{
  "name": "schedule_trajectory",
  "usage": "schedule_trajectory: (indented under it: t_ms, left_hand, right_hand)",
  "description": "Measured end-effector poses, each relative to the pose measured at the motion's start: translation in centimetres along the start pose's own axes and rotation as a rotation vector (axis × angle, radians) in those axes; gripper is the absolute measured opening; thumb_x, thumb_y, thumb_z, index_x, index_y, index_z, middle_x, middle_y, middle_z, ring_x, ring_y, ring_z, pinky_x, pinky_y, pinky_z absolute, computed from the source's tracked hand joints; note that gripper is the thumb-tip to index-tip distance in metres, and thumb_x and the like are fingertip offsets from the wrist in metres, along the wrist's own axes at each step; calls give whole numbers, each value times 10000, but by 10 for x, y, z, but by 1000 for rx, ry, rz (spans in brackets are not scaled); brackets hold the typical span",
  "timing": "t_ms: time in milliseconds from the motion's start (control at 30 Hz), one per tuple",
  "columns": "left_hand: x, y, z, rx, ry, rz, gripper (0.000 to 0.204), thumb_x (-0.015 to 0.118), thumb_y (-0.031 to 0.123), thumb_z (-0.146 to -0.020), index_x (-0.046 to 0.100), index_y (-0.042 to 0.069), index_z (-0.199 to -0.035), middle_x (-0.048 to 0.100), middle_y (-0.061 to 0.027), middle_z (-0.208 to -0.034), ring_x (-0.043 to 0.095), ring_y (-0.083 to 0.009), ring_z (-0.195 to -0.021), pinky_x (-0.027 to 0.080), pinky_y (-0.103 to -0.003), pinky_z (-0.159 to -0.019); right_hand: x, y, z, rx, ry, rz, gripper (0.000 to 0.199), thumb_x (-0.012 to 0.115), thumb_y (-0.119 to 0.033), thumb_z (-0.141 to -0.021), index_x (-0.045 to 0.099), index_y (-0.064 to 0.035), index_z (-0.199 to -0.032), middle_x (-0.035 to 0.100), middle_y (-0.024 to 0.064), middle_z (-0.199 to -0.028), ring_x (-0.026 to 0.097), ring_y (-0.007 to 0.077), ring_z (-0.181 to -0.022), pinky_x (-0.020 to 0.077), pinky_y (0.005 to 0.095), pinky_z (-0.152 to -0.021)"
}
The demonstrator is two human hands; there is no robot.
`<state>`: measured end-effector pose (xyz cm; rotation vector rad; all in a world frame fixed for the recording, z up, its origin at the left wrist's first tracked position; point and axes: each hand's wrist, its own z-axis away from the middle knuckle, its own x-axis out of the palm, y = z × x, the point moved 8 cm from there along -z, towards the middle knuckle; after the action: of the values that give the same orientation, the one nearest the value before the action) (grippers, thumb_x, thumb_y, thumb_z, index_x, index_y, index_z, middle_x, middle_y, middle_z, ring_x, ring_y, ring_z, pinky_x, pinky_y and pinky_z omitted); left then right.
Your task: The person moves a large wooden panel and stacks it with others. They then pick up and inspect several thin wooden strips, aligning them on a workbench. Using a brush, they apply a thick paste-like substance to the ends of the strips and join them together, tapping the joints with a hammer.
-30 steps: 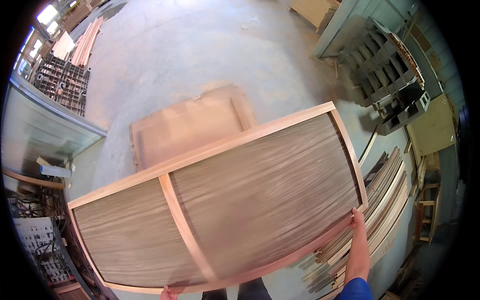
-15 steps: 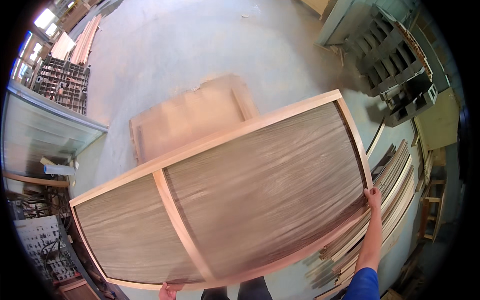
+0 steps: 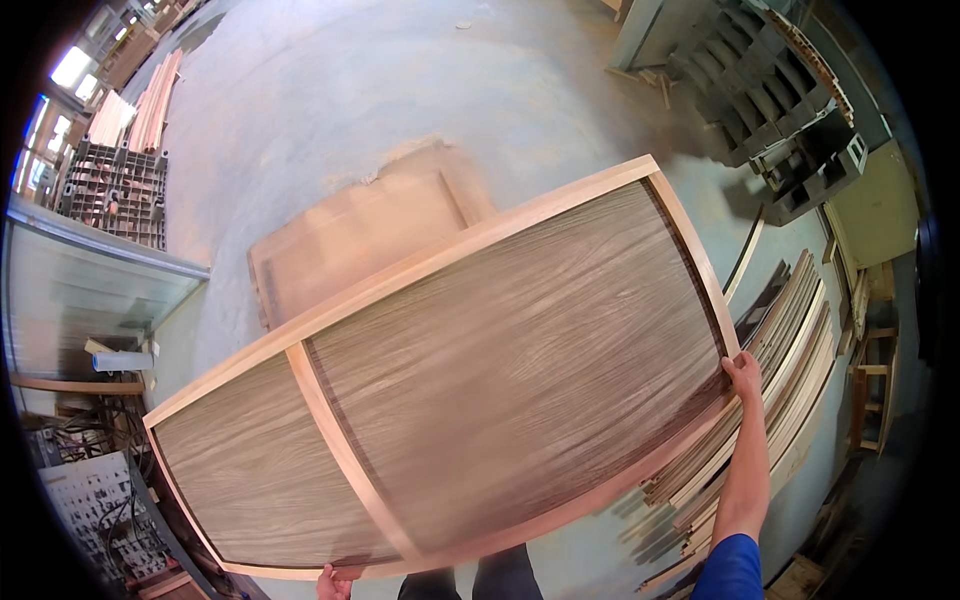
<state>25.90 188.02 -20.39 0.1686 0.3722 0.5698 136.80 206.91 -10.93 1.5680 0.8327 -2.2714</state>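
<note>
A large framed wooden panel (image 3: 520, 370) hangs in front of me, tilted so its right end reaches farther away. Pale wood strips make up its frame, with one crosspiece (image 3: 335, 435) left of the middle, and brown wood-grain board fills both bays. My right hand (image 3: 742, 374) is closed around the frame's right side strip. At the near edge, left of my legs, my left hand (image 3: 334, 583) grips the bottom strip, its fingertips over the wood; the rest of that hand is cut off by the picture's lower edge.
A flat brown board (image 3: 360, 225) lies on the floor beyond the panel. Long wood strips (image 3: 770, 400) are stacked at the right. Black plastic pallets (image 3: 770, 110) stand at far right, a black grid pallet (image 3: 115, 195) at far left. A grey sheet partition (image 3: 90, 280) stands left.
The panel's far right corner has shifted slightly left and away, with my right hand moving along with it. Both hands keep their hold. The surroundings appear slightly turned.
</note>
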Motion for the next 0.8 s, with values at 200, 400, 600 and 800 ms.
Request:
schedule_trajectory:
  t_ms: [200, 400, 600, 800]
  left_hand:
    - [-37, -25, -8, -156, -50, -118, 530, 696, 321, -981, 539, -2, -1372, 667, -204, -1252, 648, -345, -1168, 545, -434, -1049]
    - [33, 209, 179, 911, 69, -601, 468, 755, 277, -917, 652, -29, -1256, 709, -183, -1169, 672, -267, -1097, 532, -409, -976]
    - [50, 383, 689, 2159, -535, -131, 567, 680, 180, -982, 468, -16, -1470, 514, -213, -1505, 532, -312, -1370, 471, -458, -1103]
    - [-108, 293, 867, 2758, -970, 201, 700, 765, 247, -920, 453, -50, -1472, 503, -239, -1507, 527, -345, -1375, 502, -506, -1073]
  right_hand:
    - [-7, -36, 48, -117, 368, 327, 345, 739, -324, -910, 624, -12, -1003, 672, 187, -1026, 634, 366, -984, 495, 472, -858]
    - [124, -171, 270, -646, -82, -35, 75, 671, -131, -874, 669, -61, -849, 655, 186, -813, 634, 410, -805, 510, 513, -723]
    - [135, -218, 575, -740, -476, -86, 218, 787, -288, -852, 714, -85, -877, 706, 147, -833, 689, 367, -829, 548, 446, -728]
    - [167, -135, 781, -608, -546, -108, 225, 754, -308, -890, 732, -85, -902, 728, 146, -850, 694, 358, -784, 560, 436, -733]
